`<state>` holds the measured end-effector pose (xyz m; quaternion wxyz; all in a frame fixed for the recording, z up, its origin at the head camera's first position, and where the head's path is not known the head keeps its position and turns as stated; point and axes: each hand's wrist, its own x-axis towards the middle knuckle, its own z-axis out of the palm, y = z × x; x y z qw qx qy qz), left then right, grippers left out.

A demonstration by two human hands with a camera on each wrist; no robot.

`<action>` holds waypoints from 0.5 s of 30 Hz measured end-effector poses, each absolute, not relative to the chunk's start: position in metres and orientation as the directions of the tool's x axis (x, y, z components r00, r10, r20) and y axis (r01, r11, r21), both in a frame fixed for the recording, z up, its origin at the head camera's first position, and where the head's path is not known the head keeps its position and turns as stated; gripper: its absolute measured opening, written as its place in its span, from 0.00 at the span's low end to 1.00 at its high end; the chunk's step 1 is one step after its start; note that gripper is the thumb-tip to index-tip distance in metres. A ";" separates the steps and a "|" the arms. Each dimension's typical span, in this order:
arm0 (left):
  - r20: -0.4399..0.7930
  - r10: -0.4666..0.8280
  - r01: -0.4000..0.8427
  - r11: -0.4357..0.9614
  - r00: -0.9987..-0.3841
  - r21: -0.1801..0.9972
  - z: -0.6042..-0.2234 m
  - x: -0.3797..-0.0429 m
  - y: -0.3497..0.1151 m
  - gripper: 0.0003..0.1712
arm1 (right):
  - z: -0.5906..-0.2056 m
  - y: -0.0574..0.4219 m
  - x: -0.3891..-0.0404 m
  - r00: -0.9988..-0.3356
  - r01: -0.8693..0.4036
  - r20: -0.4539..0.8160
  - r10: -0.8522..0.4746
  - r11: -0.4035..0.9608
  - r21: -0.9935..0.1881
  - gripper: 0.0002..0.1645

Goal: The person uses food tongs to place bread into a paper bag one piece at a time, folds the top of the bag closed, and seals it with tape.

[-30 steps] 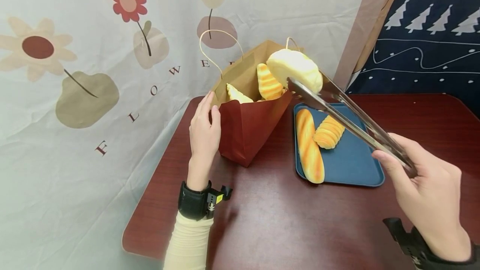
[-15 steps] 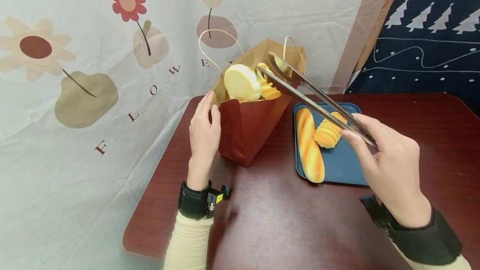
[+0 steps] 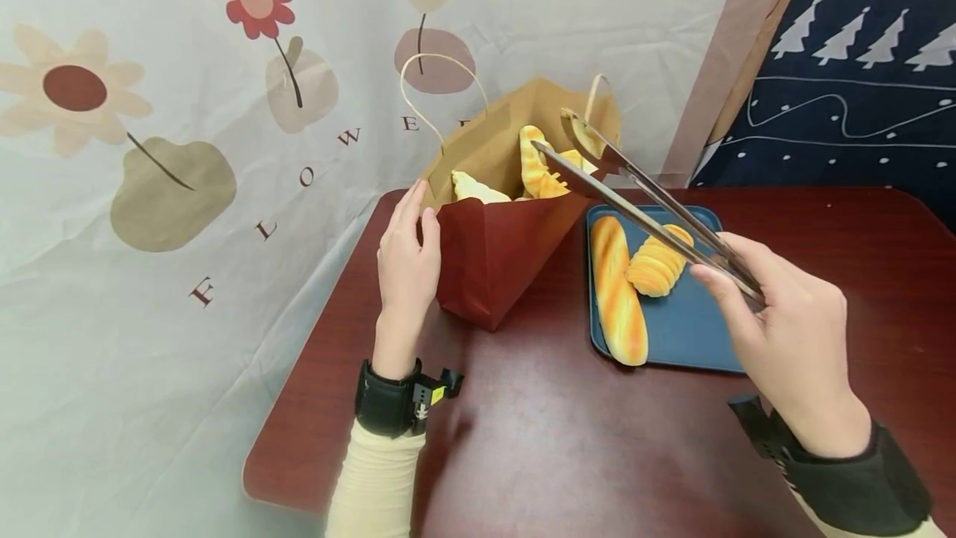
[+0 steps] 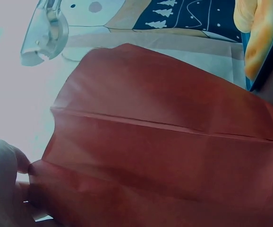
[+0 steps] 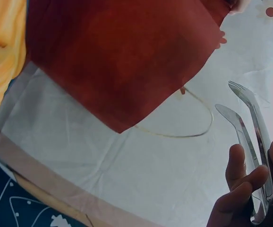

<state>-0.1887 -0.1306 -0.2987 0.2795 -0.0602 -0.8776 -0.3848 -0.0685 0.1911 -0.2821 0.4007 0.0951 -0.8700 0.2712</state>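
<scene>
A red-brown paper bag [image 3: 485,264] stands upright with its mouth open. My left hand [image 3: 407,260] touches its near-left rim, fingers mostly straight; the left wrist view shows the fingertips right at the bag's edge. My right hand [image 3: 795,335] grips metal tongs [image 3: 642,206], whose spread tips hold nothing and overlap the bag's right side in the head view. Inside the bag, a striped bread roll [image 3: 533,160] and a pale pastry [image 3: 478,188] show above the rim; anything deeper is hidden.
Right of the bag is a blue tray [image 3: 695,330] holding a long baguette-like loaf [image 3: 620,293] and ridged, golden bread [image 3: 657,266]. The dark red table [image 3: 538,447] ends at a flower-printed cloth [image 3: 187,372] on the left. Two twisted-paper handles rise from the bag.
The round cream-coloured bun has left the tongs and dropped into the bag, out of sight. My right hand moved left, then slightly back right. The left hand has stayed in place.
</scene>
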 end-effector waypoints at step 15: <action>0.530 -0.118 0.306 0.702 -0.840 0.643 -0.299 -0.188 -0.130 0.26 | -0.292 0.214 -0.050 -0.693 -0.290 0.713 0.109 0.863 -0.414 0.24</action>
